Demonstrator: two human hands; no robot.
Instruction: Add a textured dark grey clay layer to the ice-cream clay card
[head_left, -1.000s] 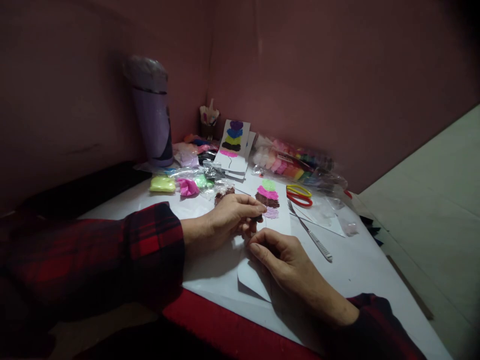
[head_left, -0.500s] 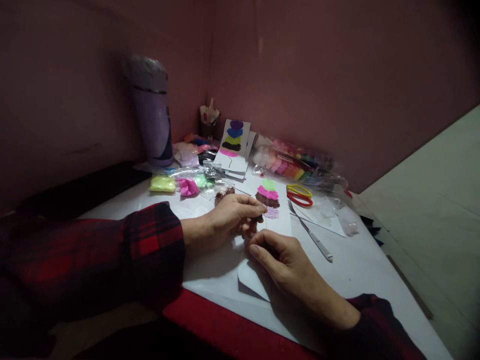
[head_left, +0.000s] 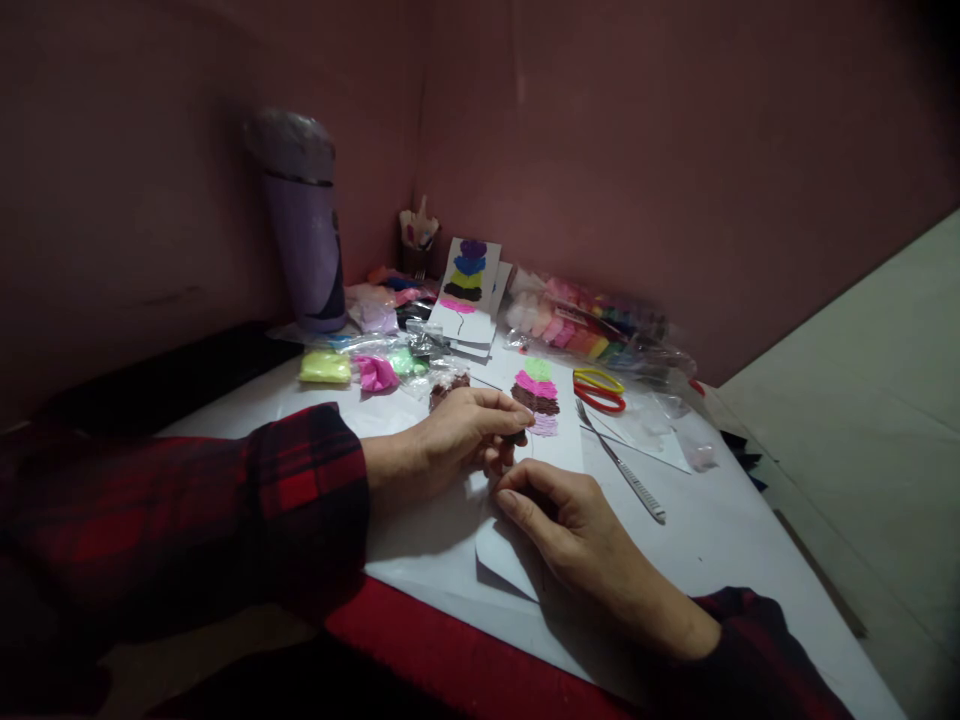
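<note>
My left hand is closed, pinching a small dark lump of clay between thumb and fingers. Just below and to the right, my right hand is closed too, thumb against forefinger; whatever lies in that pinch is hidden. Both hands hover over a white paper sheet. On it, beyond my fingertips, is a layered clay picture in green, pink, brown and lilac bands. To the right of the sheet lies a metal fork, tines pointing away from me.
Red and yellow scissors lie past the fork. A finished-looking card with coloured bands leans at the back. Bagged clay pieces are at left, a larger clay pack at back right. A purple tumbler stands by the wall.
</note>
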